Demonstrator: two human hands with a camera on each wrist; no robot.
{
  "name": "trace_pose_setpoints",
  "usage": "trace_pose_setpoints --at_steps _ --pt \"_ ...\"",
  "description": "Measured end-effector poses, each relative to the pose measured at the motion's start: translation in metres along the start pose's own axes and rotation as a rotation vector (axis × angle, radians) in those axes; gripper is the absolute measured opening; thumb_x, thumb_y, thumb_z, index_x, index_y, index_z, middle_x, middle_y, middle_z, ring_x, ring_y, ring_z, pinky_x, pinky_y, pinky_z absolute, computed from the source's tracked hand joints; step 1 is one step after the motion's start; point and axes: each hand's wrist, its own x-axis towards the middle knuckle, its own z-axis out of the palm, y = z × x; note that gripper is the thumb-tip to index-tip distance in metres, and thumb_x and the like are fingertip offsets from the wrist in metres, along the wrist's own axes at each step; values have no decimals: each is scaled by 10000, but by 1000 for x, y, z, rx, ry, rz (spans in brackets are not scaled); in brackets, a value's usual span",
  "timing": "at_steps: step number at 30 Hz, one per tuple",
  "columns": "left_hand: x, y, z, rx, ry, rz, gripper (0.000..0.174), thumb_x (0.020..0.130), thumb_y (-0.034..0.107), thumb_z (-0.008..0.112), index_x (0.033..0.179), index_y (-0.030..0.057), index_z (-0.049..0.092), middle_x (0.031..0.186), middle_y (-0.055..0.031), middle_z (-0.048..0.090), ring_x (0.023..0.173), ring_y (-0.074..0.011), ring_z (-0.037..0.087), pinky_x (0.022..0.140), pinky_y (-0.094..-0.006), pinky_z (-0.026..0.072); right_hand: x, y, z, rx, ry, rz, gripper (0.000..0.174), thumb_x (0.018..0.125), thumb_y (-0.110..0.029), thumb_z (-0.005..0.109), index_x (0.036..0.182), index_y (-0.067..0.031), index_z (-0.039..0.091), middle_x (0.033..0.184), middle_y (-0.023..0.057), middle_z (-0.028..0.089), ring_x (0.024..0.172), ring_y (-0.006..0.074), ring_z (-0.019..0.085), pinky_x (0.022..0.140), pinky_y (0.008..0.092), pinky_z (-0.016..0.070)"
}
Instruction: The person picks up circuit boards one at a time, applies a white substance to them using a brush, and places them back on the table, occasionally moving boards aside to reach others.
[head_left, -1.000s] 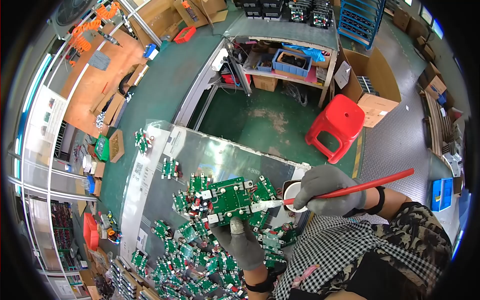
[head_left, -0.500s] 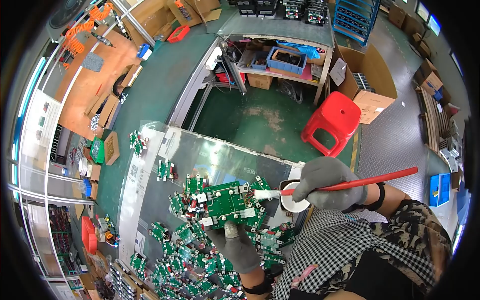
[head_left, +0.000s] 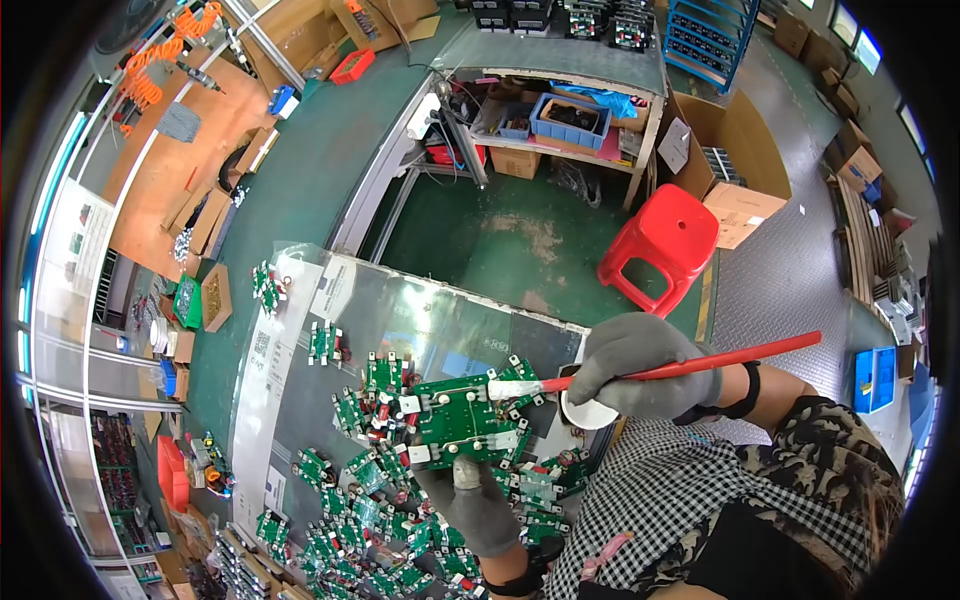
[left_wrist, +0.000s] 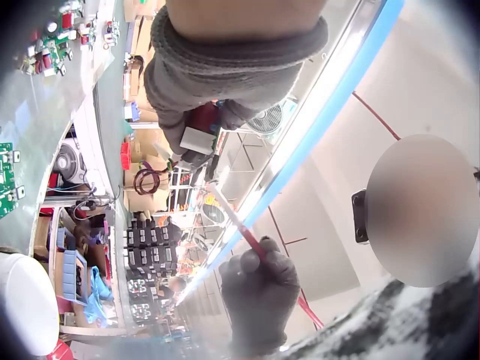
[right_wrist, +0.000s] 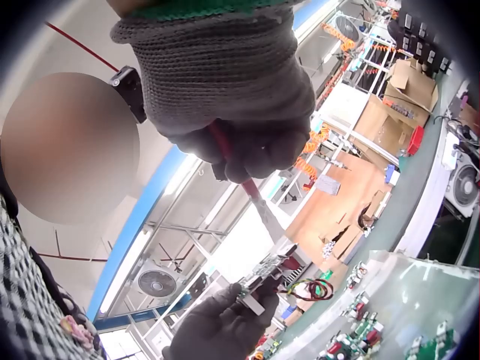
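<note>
My gloved left hand (head_left: 478, 512) grips a green circuit board (head_left: 455, 412) by its near edge, thumb on top. White metal tabs stick out at the board's corners. Between the fingers of my gloved right hand (head_left: 640, 362) is a red-handled brush (head_left: 745, 357). Its pale bristles (head_left: 512, 389) meet the tab at the board's upper right. Below the right hand stands a white cup (head_left: 590, 413), partly covered by the fingers. From the right wrist view, the brush tip (right_wrist: 268, 219) points down at the board, seen edge-on above the left hand (right_wrist: 221, 322).
Many more green boards (head_left: 360, 520) lie heaped on the table around the left hand. A red stool (head_left: 665, 240) stands beyond the table's far edge (head_left: 480, 292). Farther back are a blue bin (head_left: 570, 122) on a shelf and an open cardboard box (head_left: 750, 210).
The bristles have gone from the board's lower right tab, off past its right edge, then back onto the upper right tab. The left hand keeps its hold on the board.
</note>
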Motion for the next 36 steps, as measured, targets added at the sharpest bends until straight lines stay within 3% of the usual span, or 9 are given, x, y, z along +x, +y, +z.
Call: trace_pose_setpoints --at_steps 7,13,21,24,27,28,29,33,36 --pt "5 1 -4 -39 49 -22 519 835 208 628 1253 20 385 1162 -82 502 1049 -188 519 885 -335 458 2 13 0 70 -50 122 161 748 -57 539 843 18 645 772 146 652 689 281 628 650 356 502" --pt "11 0 -12 96 24 -14 457 914 173 506 1309 17 335 1214 -113 481 1085 -221 510 918 -391 444 10 7 22 -47 -160 -114 120 738 -69 596 843 -50 651 692 93 604 630 256 582 565 373 438" --pt "44 -7 -25 -54 132 -37 488 893 133 518 1329 25 327 1216 -121 511 1076 -234 548 887 -362 484 13 27 8 -116 -200 -13 105 732 -73 580 808 -36 644 684 104 611 595 281 573 553 374 445" --pt "96 -21 -59 10 82 -78 410 932 184 486 1279 12 354 1147 -87 498 994 -169 541 824 -281 464 6 30 -6 -3 -106 119 120 720 -53 564 799 -1 638 682 121 622 576 261 588 539 355 455" --pt "184 -75 -143 346 153 75 257 911 101 499 1137 -20 478 1103 -143 541 921 -224 597 755 -321 515 -11 38 -20 -11 5 341 165 718 -79 545 811 25 634 666 113 617 578 203 591 523 317 448" --pt "209 -83 -150 -266 311 -66 152 902 74 486 1013 -14 543 1042 -152 571 897 -253 607 764 -367 539 -18 40 -24 -4 92 427 183 717 -97 533 806 32 629 658 107 609 576 181 579 519 302 443" --pt "241 -106 -187 -324 377 -165 155 902 57 453 1007 -11 543 1012 -162 595 907 -291 606 812 -452 548 -23 40 -27 2 183 516 203 716 -115 521 800 38 623 649 101 600 575 159 566 516 287 439" --pt "278 -117 -167 -403 506 -397 329 909 52 325 1190 -29 475 1201 -203 536 1117 -356 518 939 -566 449 -33 44 -37 -15 289 643 221 712 -139 503 782 40 610 641 90 585 561 144 538 519 274 435" --pt "313 -139 -171 -449 453 -294 374 922 34 278 1261 -23 425 1265 -192 492 1153 -364 486 941 -566 444 -34 52 -37 36 417 726 186 695 -105 487 754 35 594 636 95 577 555 138 528 521 275 442"
